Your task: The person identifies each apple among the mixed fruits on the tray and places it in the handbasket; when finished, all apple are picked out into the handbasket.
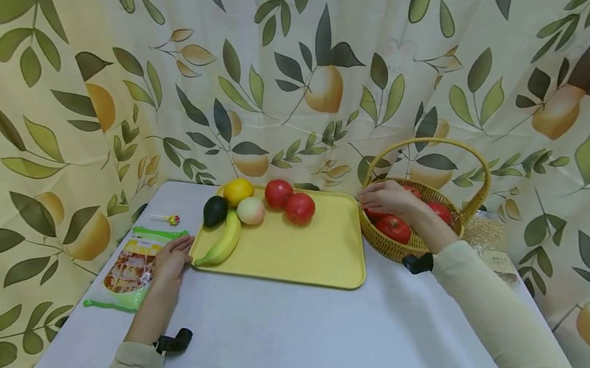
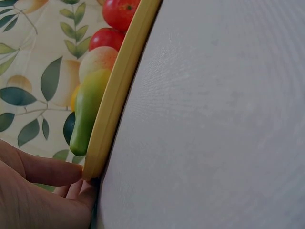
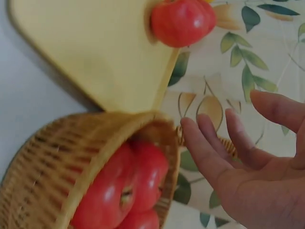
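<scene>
My left hand (image 1: 171, 260) is at the near-left corner of a yellow tray (image 1: 313, 256). In the left wrist view its thumb lies against the rim and the other fingers are bent at the tray's lower edge, gripping it. Two tomatoes (image 1: 300, 208), a peach (image 1: 251, 210), a lemon (image 1: 238, 192), an avocado (image 1: 215, 211) and a banana (image 1: 223, 243) lie on the tray's left half. Over the left rim of a wicker basket (image 1: 388, 247), my right hand (image 1: 391, 199) has its fingers spread and holds nothing. More tomatoes (image 3: 107, 191) fill the basket.
Left of the tray lie a green-edged food packet (image 1: 130, 271) and a lollipop (image 1: 172, 219). The basket's tall handle (image 1: 437, 141) arches behind my right hand. Clear packets (image 1: 490, 243) sit right of the basket. A leaf-patterned curtain (image 1: 291, 127) hangs behind the white table (image 1: 278, 345).
</scene>
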Motion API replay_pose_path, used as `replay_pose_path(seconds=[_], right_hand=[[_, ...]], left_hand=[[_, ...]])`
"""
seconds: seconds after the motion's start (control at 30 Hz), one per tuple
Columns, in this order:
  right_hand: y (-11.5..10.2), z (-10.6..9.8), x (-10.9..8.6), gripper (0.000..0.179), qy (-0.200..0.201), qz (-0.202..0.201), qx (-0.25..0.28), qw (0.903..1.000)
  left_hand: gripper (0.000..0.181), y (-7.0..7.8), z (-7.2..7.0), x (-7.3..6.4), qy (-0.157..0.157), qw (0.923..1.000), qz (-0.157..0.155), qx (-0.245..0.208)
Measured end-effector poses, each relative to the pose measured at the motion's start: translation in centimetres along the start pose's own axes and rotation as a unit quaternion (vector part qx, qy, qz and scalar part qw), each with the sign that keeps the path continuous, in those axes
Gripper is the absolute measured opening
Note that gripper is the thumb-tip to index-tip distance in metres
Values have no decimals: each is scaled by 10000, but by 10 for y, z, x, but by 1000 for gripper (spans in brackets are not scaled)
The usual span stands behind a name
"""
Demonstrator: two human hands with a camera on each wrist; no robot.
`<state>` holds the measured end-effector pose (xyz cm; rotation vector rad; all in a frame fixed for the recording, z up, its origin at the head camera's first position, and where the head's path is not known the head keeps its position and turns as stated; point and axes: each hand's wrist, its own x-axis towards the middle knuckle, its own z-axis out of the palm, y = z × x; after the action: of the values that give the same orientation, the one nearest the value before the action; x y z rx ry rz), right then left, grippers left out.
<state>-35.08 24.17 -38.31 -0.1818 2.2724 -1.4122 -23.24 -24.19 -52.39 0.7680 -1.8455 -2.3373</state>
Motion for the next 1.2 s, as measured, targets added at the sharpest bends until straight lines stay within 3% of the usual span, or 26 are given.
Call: replay_pose_path(seconds=[0.3, 0.7, 1.2], right_hand=[[-11, 30, 21, 46, -204, 173, 215, 9994], [-15, 68, 50, 45, -407, 109, 323, 9986], [-13, 97, 68, 52, -159, 124, 366, 9991]], left_hand=[[74, -1, -1, 1, 8, 10000, -70, 61], [73, -2, 1, 0, 90, 9999, 46, 28], [73, -5, -1, 5, -29, 9998, 165, -91]])
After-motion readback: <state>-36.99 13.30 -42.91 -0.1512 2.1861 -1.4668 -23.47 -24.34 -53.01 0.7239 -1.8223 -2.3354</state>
